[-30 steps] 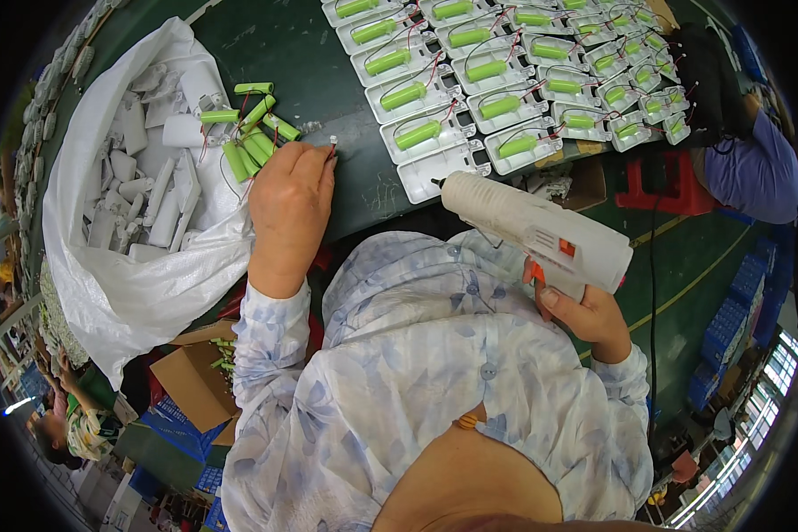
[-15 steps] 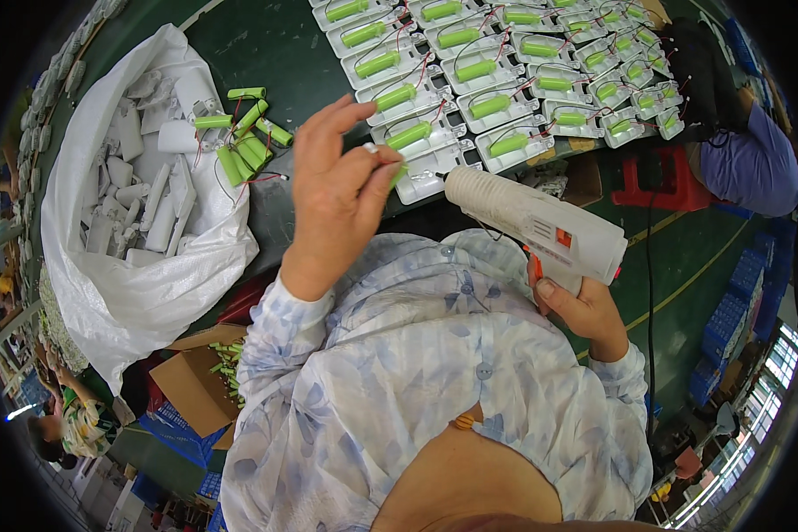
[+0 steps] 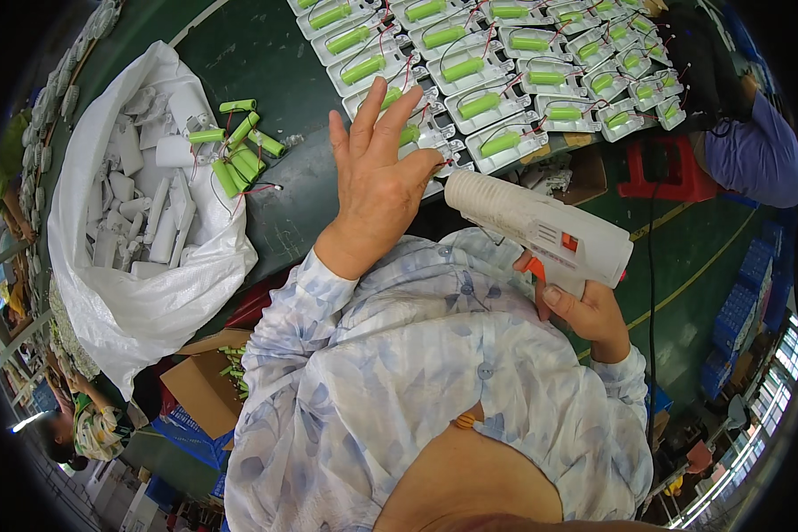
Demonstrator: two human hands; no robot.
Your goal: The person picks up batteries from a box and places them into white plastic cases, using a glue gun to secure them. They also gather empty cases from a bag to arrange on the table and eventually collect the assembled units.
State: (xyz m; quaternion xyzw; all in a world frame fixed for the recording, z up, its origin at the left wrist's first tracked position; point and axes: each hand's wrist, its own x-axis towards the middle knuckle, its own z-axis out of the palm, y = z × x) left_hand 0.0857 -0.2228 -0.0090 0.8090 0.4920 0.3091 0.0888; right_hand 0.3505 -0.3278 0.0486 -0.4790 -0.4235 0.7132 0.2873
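Observation:
My right hand (image 3: 585, 315) grips a white hot glue gun (image 3: 541, 226) with an orange trigger, its nozzle end toward the nearest housing at the table edge. My left hand (image 3: 377, 195) is over that housing, thumb and forefinger closed together at its right end, the other fingers raised and spread. A green battery with thin wires is in that pinch, mostly hidden by the hand. Rows of white plastic housings (image 3: 496, 146), each with a green battery (image 3: 480, 105) and red and black wires, cover the table beyond.
Loose green batteries (image 3: 244, 160) lie left of my left hand, by a white sack (image 3: 97, 297) of white plastic parts. A cardboard box (image 3: 195, 390) with more batteries stands lower left. A red stool (image 3: 665, 168), a black cable (image 3: 652, 301) and another person's sleeve (image 3: 754, 155) are at right.
My left hand has moved right and down with the battery to the nearest housing, its outer fingers now spread. The glue gun stays nearly in place. The view has shifted slightly.

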